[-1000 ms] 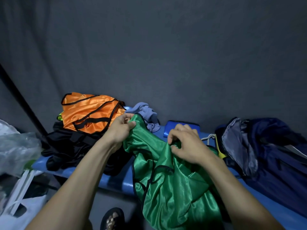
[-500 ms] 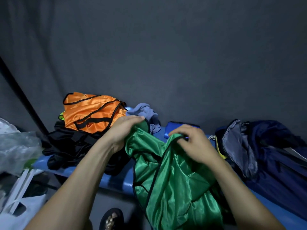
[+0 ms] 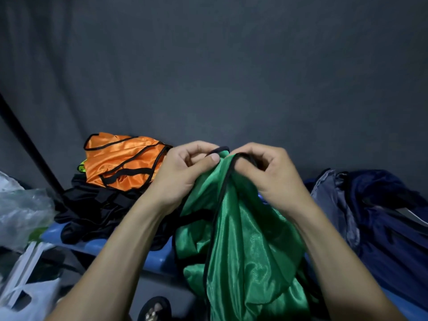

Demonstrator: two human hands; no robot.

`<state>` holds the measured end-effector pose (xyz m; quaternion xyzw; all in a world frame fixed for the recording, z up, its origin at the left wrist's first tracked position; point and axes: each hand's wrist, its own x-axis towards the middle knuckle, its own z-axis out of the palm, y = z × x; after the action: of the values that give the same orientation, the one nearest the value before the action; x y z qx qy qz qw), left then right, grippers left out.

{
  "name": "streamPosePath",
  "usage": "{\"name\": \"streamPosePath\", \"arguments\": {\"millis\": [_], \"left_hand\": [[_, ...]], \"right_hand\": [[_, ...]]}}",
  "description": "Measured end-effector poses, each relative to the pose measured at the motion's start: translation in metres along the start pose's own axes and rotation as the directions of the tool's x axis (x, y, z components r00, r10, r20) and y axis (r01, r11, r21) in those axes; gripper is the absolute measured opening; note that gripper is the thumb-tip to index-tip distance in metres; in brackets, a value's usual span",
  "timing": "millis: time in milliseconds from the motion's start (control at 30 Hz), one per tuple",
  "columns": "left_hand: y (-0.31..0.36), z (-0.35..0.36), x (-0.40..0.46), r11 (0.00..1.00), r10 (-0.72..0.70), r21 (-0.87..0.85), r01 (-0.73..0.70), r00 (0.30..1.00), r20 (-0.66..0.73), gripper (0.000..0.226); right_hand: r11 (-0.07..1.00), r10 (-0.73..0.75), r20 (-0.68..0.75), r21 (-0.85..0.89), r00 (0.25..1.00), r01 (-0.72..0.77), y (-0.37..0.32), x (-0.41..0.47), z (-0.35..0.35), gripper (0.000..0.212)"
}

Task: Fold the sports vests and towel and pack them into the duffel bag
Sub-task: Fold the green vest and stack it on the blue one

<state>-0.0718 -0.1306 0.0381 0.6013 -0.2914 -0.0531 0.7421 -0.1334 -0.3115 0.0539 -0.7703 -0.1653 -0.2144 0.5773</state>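
Pinching the black-trimmed top edge of the green vest (image 3: pixel 240 230), the left hand (image 3: pixel 183 174) and right hand (image 3: pixel 266 174) are holding it up side by side, thumbs and curled fingers clamped on the fabric, while the rest of the vest is hanging down in front of the blue bench (image 3: pixel 152 256). The orange vest (image 3: pixel 122 163) is lying on a heap of black clothing (image 3: pixel 97 209) at the left of the bench, and the dark blue duffel bag (image 3: pixel 382 218) is sitting at the right; whether its mouth is open is hard to tell in this dim light. The satin looks slippery, so the risk is that one pinch is losing the hem as the hands are pulling apart to line up the shoulders, letting the vest slide to the floor or fold crooked.
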Motion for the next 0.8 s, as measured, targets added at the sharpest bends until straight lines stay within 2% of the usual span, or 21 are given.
{"name": "streamPosePath", "arguments": {"millis": [100,200,300,433,533,633,733,800], "left_hand": [[0.0,-0.004,0.0,0.999,0.013,0.04,-0.013,1.0,0.01,0.018],[0.002,-0.003,0.0,0.989,0.07,0.132,-0.073,0.997,0.027,0.015],[0.002,0.001,-0.002,0.943,0.143,0.292,-0.157,0.987,0.069,0.018],[0.004,0.009,-0.009,0.936,0.14,0.301,-0.184,0.977,0.161,0.016],[0.0,0.01,-0.01,0.907,0.161,0.35,-0.235,0.961,0.226,0.017],[0.002,0.005,-0.009,0.923,0.169,0.306,-0.236,0.959,0.229,0.013],[0.005,0.006,-0.012,0.898,0.173,0.354,-0.261,0.95,0.261,0.011],[0.005,0.009,-0.015,0.845,0.198,0.446,-0.294,0.948,0.25,0.011]], "right_hand": [[1.0,-0.019,-0.008,0.003,1.0,0.019,0.0,0.003,-0.012,0.014],[1.0,0.005,-0.014,-0.005,1.0,-0.005,0.001,0.002,-0.013,0.005],[0.998,0.014,-0.047,-0.063,0.999,-0.017,0.005,0.001,-0.006,0.02],[0.989,0.018,-0.119,-0.144,0.993,-0.036,0.014,0.002,0.0,0.027],[0.997,0.078,-0.026,-0.007,0.997,-0.078,0.02,0.001,-0.002,0.03],[0.985,0.101,0.102,0.126,0.99,-0.114,0.022,-0.003,-0.01,0.04],[0.981,0.124,0.143,0.134,0.982,-0.143,0.019,-0.006,-0.014,0.049],[0.985,0.12,0.117,0.107,0.986,-0.133,0.016,-0.006,-0.012,0.045]]}}
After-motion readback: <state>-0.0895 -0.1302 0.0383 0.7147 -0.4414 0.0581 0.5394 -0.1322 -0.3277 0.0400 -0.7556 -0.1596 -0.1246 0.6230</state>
